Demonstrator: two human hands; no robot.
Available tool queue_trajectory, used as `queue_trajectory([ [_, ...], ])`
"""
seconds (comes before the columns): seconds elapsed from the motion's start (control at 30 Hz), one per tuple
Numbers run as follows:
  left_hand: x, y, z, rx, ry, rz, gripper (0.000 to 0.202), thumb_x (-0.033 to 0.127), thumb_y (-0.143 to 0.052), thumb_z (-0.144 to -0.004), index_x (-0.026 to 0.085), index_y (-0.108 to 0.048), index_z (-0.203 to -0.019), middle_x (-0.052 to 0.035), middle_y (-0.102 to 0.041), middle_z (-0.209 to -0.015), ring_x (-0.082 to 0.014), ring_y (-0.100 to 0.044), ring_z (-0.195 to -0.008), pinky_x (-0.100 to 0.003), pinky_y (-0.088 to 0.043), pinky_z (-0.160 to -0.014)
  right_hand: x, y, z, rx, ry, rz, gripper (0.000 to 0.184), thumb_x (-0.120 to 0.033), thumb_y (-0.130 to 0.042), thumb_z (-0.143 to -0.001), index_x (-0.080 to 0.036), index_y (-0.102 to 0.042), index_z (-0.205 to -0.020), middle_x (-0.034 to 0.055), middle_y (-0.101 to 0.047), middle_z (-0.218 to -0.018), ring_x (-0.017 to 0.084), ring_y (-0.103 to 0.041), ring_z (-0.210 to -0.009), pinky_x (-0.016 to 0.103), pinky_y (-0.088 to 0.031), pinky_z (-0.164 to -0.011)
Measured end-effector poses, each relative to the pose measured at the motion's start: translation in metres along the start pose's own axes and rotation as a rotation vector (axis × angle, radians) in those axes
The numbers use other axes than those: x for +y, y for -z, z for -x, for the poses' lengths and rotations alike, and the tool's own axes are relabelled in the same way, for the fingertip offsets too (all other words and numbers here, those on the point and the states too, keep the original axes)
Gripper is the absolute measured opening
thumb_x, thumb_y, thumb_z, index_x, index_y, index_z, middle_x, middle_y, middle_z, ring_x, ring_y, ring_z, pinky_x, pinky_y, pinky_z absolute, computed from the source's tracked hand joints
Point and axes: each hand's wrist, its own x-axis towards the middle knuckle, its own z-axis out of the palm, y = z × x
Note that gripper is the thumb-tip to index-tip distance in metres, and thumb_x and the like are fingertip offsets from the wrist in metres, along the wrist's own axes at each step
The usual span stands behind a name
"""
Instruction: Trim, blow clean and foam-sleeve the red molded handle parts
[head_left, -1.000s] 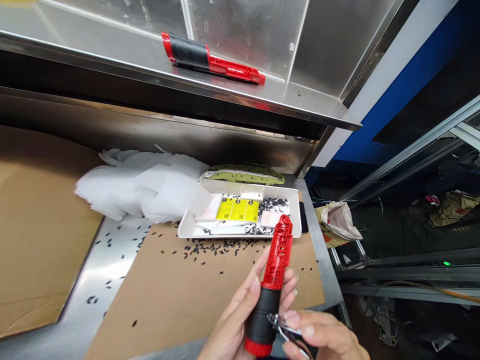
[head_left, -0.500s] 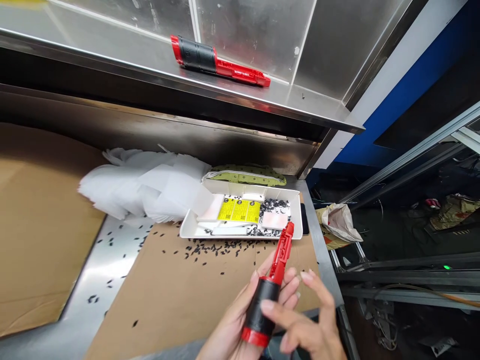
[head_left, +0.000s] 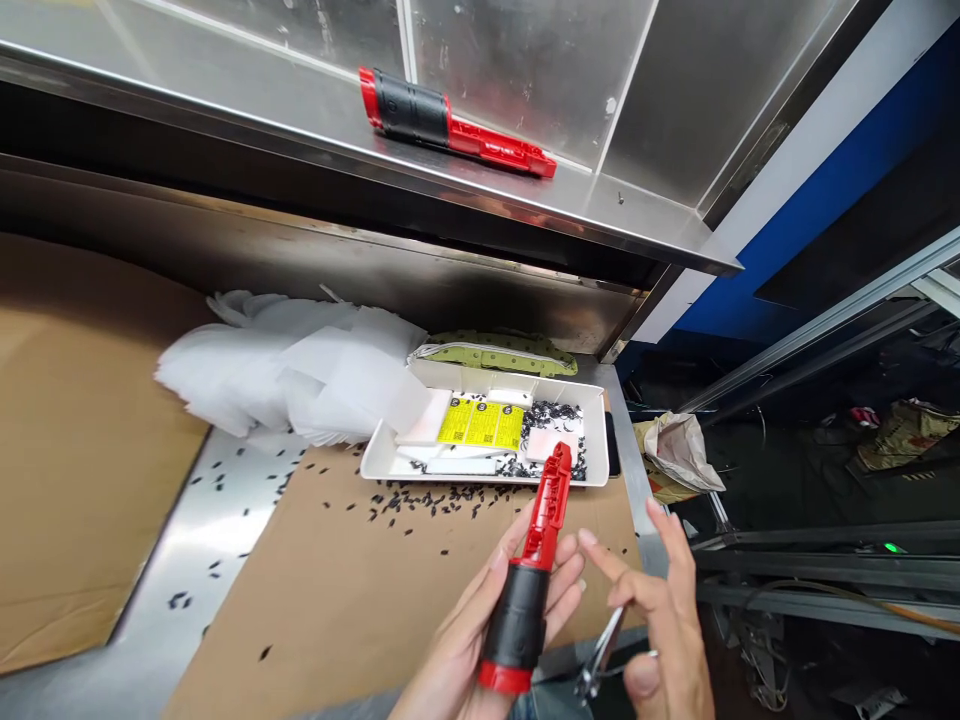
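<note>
My left hand is wrapped round a red and black plastic tool housing. The black sleeve lies in the palm, and the narrow red end, with an open moulded channel, points up and away. Beside it, my right hand has its index finger stretched out near the left fingertips. A small shiny metal tool that looks like a nail clipper is held among the right hand's curled fingers and thumb, partly hidden. A second, similar housing lies on the steel shelf above.
Beyond my hands stands a white tray with yellow labels, pads and small black pieces. More black pieces lie scattered over the cardboard. White foam sheets are piled left; a green pouch lies behind the tray.
My right hand has moved away from the housing to the right, its index finger off the black sleeve, and the metal tool now shows in it. The housing has turned slightly more upright.
</note>
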Motion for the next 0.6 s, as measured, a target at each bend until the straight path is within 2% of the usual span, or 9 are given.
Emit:
queue_trajectory([
  [0.07, 0.002, -0.003, -0.001, 0.014, -0.031, -0.014, 0.048, 0.016, -0.06, -0.088, 0.018, -0.052, -0.135, -0.0207, -0.068, -0.12, -0.0368, -0.055, -0.121, -0.058, -0.035, -0.109, 0.002, 0.001, 0.002, 0.001, -0.029, 0.019, 0.061, -0.065, -0.019, -0.095, -0.026, -0.065, -0.088, 0.0089, -0.074, -0.1, 0.034, -0.027, -0.143, 0.068, -0.021, -0.111],
  [0.17, 0.003, -0.004, -0.003, 0.058, -0.022, -0.049, 0.049, 0.019, -0.064, -0.087, 0.017, -0.053, -0.135, -0.022, -0.068, -0.119, -0.0377, -0.058, -0.117, -0.058, -0.038, -0.108, 0.003, -0.005, 0.007, -0.081, 0.106, 0.082, 0.036, -0.055, -0.038, -0.096, -0.034, -0.069, -0.098, 0.0016, -0.075, -0.085, 0.027, -0.042, -0.136, 0.055, -0.035, -0.111],
  [0.23, 0.003, -0.005, -0.003, 0.081, -0.04, -0.076, 0.052, 0.019, -0.066, -0.085, 0.016, -0.052, -0.136, -0.0222, -0.069, -0.117, -0.0375, -0.061, -0.114, -0.056, -0.041, -0.106, 0.004, -0.009, 0.005, -0.112, 0.185, 0.073, 0.031, -0.052, -0.042, -0.095, -0.035, -0.066, -0.105, -0.0003, -0.075, -0.089, 0.026, -0.045, -0.134, 0.056, -0.032, -0.113],
  [0.27, 0.003, -0.006, -0.002, 0.086, -0.055, -0.087, 0.053, 0.019, -0.067, -0.085, 0.016, -0.052, -0.136, -0.0221, -0.07, -0.116, -0.0372, -0.062, -0.112, -0.055, -0.043, -0.105, 0.006, -0.008, 0.002, -0.095, 0.173, 0.046, 0.037, -0.055, -0.037, -0.096, -0.033, -0.064, -0.106, 0.0014, -0.075, -0.096, 0.028, -0.042, -0.136, 0.061, -0.026, -0.114],
  [0.33, 0.004, -0.009, 0.0, 0.097, -0.095, -0.11, 0.057, 0.017, -0.07, -0.082, 0.016, -0.051, -0.136, -0.0216, -0.07, -0.115, -0.0364, -0.063, -0.111, -0.053, -0.047, -0.102, 0.008, -0.004, -0.005, -0.023, 0.05, -0.038, 0.049, -0.061, -0.024, -0.096, -0.027, -0.06, -0.1, 0.0064, -0.073, -0.109, 0.032, -0.029, -0.142, 0.067, -0.017, -0.112],
  [0.4, 0.005, -0.013, 0.002, 0.113, -0.109, -0.118, 0.061, 0.014, -0.072, -0.08, 0.016, -0.051, -0.137, -0.0204, -0.07, -0.116, -0.0352, -0.063, -0.112, -0.05, -0.049, -0.101, 0.011, 0.003, -0.01, 0.017, -0.077, -0.143, 0.047, -0.062, -0.024, -0.096, -0.026, -0.055, -0.093, 0.0075, -0.071, -0.113, 0.033, -0.022, -0.145, 0.067, -0.019, -0.109],
  [0.43, 0.006, -0.016, 0.004, 0.117, -0.102, -0.097, 0.061, 0.015, -0.072, -0.08, 0.017, -0.05, -0.137, -0.019, -0.069, -0.119, -0.0341, -0.062, -0.113, -0.048, -0.049, -0.102, 0.012, 0.006, -0.011, 0.016, -0.113, -0.192, 0.045, -0.062, -0.027, -0.095, -0.026, -0.053, -0.092, 0.0069, -0.071, -0.113, 0.033, -0.024, -0.144, 0.065, -0.023, -0.108],
  [0.5, 0.008, -0.019, 0.005, 0.108, -0.073, -0.004, 0.057, 0.023, -0.066, -0.086, 0.021, -0.048, -0.139, -0.0152, -0.067, -0.125, -0.0316, -0.06, -0.117, -0.043, -0.047, -0.104, 0.018, 0.011, -0.011, 0.004, -0.166, -0.266, 0.043, -0.064, -0.032, -0.094, -0.026, -0.053, -0.096, 0.0064, -0.071, -0.113, 0.032, -0.038, -0.137, 0.057, -0.033, -0.105],
  [0.6, 0.011, -0.016, 0.003, 0.087, -0.039, 0.112, 0.054, 0.029, -0.054, -0.093, 0.024, -0.038, -0.145, -0.0124, -0.068, -0.124, -0.0258, -0.063, -0.112, -0.037, -0.049, -0.1, 0.039, 0.009, -0.006, -0.036, -0.246, -0.325, 0.034, -0.054, -0.039, -0.096, -0.025, -0.053, -0.109, 0.0061, -0.071, -0.104, 0.024, -0.065, -0.104, 0.038, -0.052, -0.086],
])
